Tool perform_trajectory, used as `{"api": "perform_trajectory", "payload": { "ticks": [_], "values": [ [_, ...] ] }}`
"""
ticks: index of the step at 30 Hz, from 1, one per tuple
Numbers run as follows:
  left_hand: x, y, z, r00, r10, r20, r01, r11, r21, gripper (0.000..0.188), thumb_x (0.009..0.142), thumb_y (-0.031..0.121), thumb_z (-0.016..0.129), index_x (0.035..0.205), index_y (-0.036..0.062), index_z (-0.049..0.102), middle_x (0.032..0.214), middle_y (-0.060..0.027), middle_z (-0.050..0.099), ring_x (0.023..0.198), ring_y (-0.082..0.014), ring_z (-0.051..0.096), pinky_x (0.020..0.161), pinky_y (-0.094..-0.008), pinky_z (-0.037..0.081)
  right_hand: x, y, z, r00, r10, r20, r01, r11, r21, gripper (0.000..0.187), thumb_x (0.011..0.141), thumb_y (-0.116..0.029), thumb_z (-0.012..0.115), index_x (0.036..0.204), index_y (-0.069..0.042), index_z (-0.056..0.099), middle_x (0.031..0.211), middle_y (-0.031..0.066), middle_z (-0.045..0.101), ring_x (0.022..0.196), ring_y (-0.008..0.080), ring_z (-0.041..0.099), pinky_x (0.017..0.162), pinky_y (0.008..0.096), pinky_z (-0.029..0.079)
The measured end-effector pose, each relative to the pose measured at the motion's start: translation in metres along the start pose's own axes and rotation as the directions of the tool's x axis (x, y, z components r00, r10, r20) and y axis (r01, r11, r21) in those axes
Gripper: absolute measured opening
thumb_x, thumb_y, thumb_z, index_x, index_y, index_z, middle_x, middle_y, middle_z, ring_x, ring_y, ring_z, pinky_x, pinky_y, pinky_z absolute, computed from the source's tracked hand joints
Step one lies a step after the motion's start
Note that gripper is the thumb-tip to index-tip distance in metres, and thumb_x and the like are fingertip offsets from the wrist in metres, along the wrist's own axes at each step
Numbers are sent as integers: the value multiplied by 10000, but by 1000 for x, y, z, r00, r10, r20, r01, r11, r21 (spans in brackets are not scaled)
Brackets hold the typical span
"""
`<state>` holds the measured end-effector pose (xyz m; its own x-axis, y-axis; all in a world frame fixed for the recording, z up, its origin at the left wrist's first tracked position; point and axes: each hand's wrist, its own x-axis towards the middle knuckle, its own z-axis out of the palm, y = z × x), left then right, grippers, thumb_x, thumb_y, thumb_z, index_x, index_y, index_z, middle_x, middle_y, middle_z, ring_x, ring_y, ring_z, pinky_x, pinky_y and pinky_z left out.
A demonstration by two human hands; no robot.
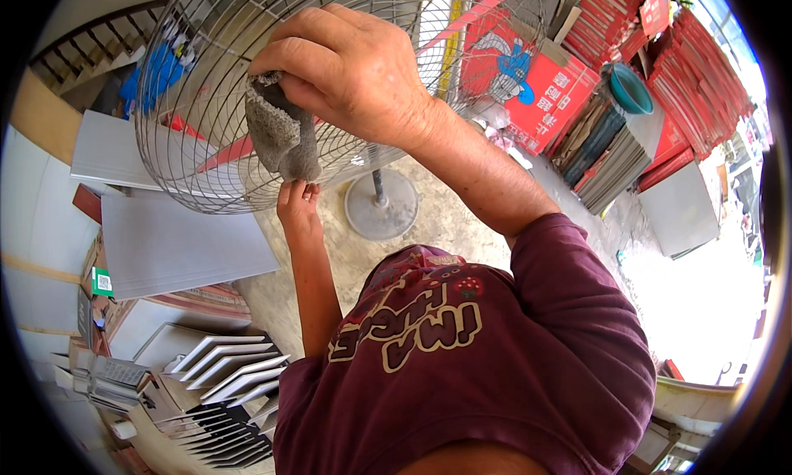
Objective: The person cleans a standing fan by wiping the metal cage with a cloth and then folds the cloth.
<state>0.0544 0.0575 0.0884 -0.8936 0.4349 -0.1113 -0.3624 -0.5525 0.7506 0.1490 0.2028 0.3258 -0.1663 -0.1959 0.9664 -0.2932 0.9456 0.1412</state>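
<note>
A thick grey cloth [276, 133] with a rough, looped surface hangs folded in front of the fan's wire guard [177, 87]. My right hand [355, 71] grips its upper end, fingers bent over the top and thumb behind. Lower down, my left hand [300, 199] has its curled fingers at the cloth's bottom end; some of those fingers are hidden. Inside the guard run red fan blades [474, 15]. Below the guard, the fan's pole rises from a round grey base [381, 204] on the floor.
Grey boards [186, 244] lie on a stack at the left, above a rack of upright panels [227, 368]. To the right stand a red carton [553, 91], piles of flattened red cardboard [697, 79] and a teal basin [631, 89]. A staircase railing [99, 38] shows at far left.
</note>
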Motion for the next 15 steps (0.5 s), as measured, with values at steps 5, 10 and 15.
{"api": "perform_trajectory", "payload": {
  "ticks": [5,10,15],
  "values": [
    [-6,-4,13,998,37,46,-40,997,61,101,801,62,619,894,47,583,870,-24,585,769,-120,489,752,-291,407,-6,18,-17,997,66,-39,-67,997,-36,237,595,-83,658,812,-167,612,790,-13,570,707,198,572,590,312,485],
    [-16,-7,35,995,57,80,-67,990,126,78,807,79,621,870,45,591,852,-22,595,762,-117,497,749,-277,397,-9,28,-46,984,103,-147,-112,992,-51,240,614,-59,653,825,-168,625,805,-21,589,720,191,590,582,302,496],
    [-21,-8,58,985,112,133,-131,982,140,77,802,73,628,862,40,593,830,-21,594,734,-111,490,715,-266,392,-19,46,-66,971,180,-155,-198,974,-112,237,639,-60,642,839,-187,640,787,-13,594,720,192,594,580,313,496]
  ]
}}
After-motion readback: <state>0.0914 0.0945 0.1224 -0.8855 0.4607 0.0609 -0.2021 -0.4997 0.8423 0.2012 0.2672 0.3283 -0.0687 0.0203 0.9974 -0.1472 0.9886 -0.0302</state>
